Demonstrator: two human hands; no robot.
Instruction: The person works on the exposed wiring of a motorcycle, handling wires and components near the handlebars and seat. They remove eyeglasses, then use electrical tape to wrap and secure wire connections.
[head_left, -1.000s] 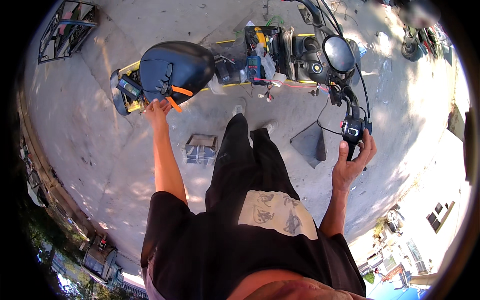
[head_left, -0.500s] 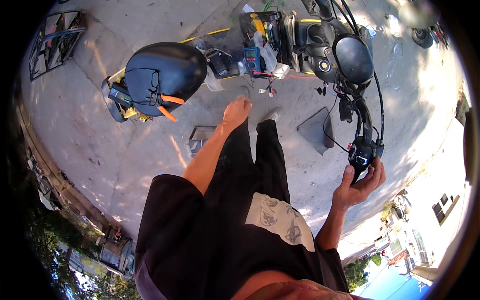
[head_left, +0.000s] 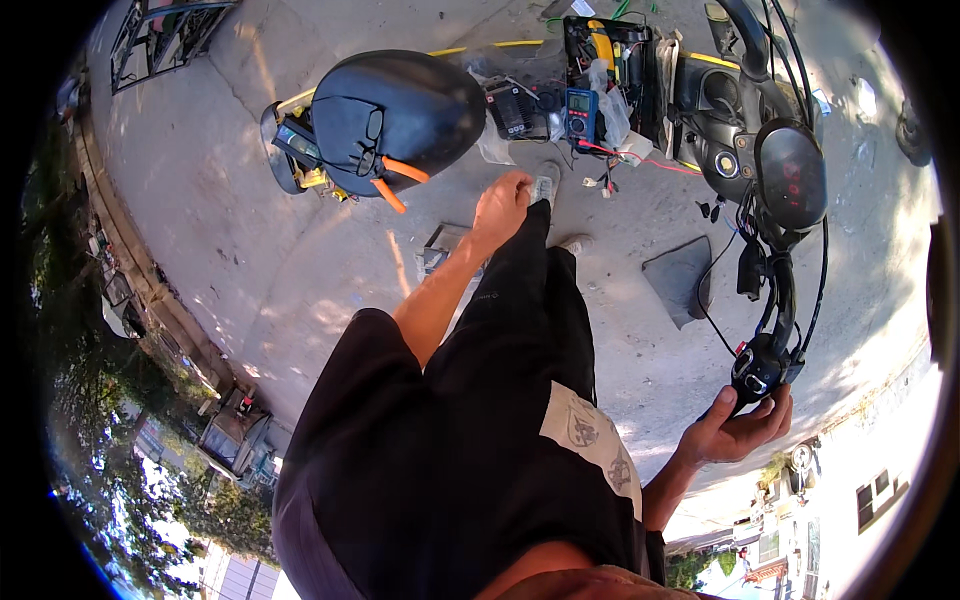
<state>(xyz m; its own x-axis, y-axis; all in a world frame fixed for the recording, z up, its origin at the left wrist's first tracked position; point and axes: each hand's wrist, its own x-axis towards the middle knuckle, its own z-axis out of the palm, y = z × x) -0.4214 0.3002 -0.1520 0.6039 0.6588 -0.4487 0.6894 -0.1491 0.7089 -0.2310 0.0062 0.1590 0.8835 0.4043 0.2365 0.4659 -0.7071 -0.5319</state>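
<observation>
Held the end of the black handlebar [head_left: 784, 290] at the lower right of the frame with the right hand [head_left: 745, 432], curling thumb and fingers round it just below the switch housing [head_left: 760, 372]; had the left hand [head_left: 504, 210] mostly curled above the centre, could not tell whether holding anything; saw orange-handled pliers [head_left: 408, 170] on the black seat [head_left: 430, 105] at upper left, a blue multimeter [head_left: 580, 104] at upper centre
</observation>
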